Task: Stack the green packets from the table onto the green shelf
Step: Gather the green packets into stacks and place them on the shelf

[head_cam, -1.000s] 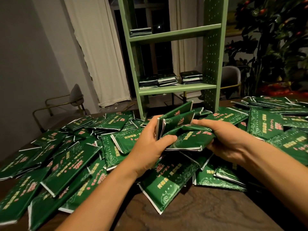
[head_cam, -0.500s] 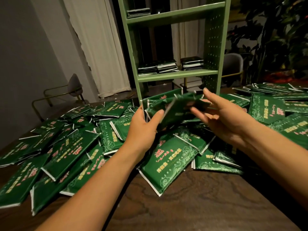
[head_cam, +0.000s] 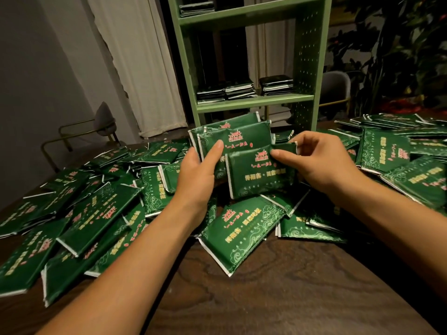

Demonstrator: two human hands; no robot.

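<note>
The packets held at the centre of the frame look light, soft and glossy, so they may slide; I would hold them by the long edges. The left hand grips several upright, thumb in front. The right hand pinches the front packet at its top corner. More lie on the counter, below the shelf in the upper centre.

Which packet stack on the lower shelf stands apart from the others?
The right-hand stack, set alone near the shelf's perforated right side panel. The other two stacks sit touching side by side at the left.
</note>
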